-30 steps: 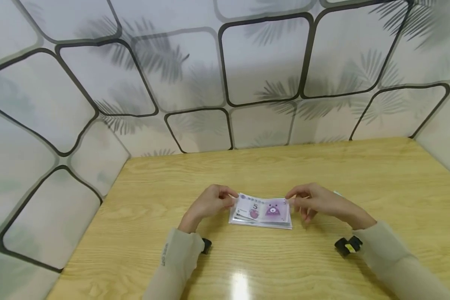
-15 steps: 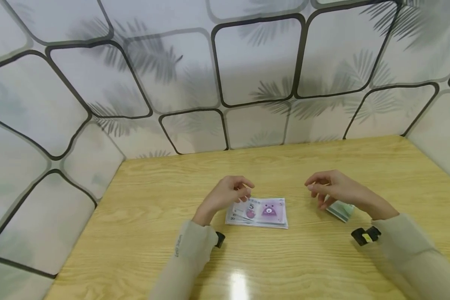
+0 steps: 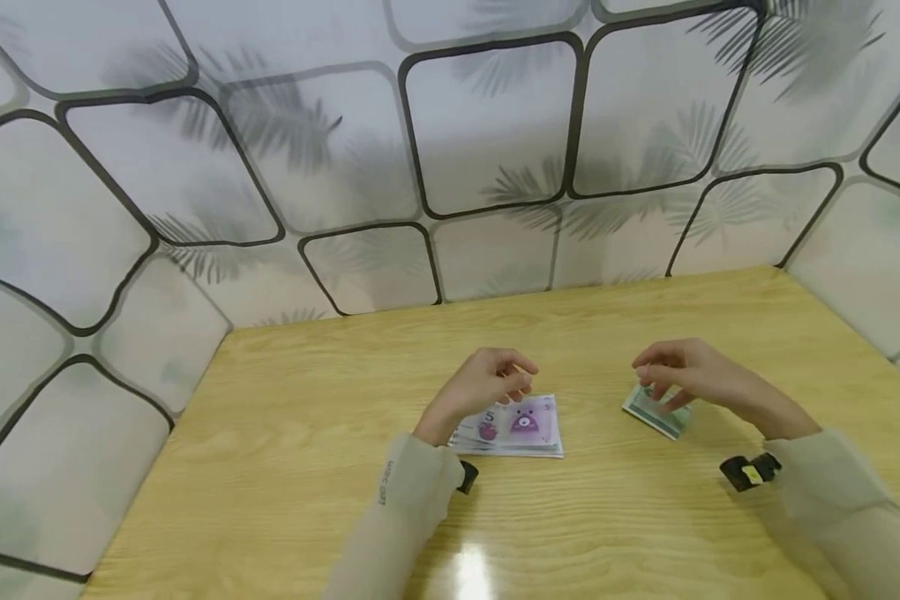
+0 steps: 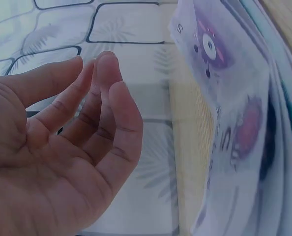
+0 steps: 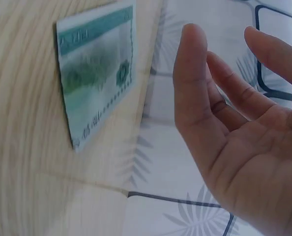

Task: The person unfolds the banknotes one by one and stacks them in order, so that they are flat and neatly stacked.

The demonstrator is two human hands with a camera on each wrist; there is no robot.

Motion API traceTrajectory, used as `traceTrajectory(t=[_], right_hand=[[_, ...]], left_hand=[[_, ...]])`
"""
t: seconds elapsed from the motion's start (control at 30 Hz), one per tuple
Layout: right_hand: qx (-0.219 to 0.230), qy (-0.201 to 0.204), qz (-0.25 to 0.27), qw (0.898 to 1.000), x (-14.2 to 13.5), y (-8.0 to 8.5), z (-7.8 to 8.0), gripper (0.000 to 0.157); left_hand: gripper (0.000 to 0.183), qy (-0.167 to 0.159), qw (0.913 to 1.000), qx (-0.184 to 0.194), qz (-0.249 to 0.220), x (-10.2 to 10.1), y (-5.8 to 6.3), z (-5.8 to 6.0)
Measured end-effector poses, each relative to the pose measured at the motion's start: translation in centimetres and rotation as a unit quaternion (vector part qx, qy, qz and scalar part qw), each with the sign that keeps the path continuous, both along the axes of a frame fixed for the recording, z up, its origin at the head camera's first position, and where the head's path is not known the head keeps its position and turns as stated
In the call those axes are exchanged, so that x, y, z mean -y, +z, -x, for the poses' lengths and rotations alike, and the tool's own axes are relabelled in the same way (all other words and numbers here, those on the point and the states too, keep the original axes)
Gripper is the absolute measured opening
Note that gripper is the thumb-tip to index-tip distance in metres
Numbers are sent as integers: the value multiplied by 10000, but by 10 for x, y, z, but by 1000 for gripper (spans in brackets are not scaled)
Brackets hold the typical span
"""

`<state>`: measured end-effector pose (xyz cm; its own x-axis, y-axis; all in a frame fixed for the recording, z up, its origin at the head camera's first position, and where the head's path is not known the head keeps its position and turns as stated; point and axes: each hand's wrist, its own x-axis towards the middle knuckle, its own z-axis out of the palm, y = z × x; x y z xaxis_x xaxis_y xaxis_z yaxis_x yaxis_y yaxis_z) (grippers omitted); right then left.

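A stack of play banknotes (image 3: 525, 432) lies on the table, its top note purple with a 5 and a cartoon figure; the same stack (image 4: 239, 123) fills the right of the left wrist view. My left hand (image 3: 480, 387) hovers over the stack's left part with relaxed, bent fingers and nothing between them. A green banknote (image 3: 658, 413) lies slanted to the right of the stack; in the right wrist view this green note (image 5: 97, 73) is flat on the wood. My right hand (image 3: 701, 379) hangs over its far side, fingers loosely bent and holding nothing.
The light wooden table (image 3: 330, 400) runs back to a pale wall covering (image 3: 495, 125) with dark outlined shapes and leaf prints. Side panels (image 3: 30, 400) bound the table. A black wrist device (image 3: 750, 472) sits at the right cuff.
Both hands have let go of the purple note's ends and lifted. The right hand has moved right, over the green note; the left hand has shifted right over the stack. The head view has turned slightly.
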<state>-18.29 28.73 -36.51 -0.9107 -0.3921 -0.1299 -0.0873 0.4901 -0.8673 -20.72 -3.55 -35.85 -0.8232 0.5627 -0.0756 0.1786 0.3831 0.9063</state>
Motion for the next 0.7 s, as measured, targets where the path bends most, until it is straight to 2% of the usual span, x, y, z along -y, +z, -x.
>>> traceTrajectory(t=[0.3,0.7], right_hand=[[52,-115,-136,9998,-10,-1,-1,40],[-38,-225,-476,9986,-22,-2,0,40]], left_hand=[[22,-92,9995,222,-191,-27,-6,0],[22,-187,9987,445,-149,-54,-8,3]])
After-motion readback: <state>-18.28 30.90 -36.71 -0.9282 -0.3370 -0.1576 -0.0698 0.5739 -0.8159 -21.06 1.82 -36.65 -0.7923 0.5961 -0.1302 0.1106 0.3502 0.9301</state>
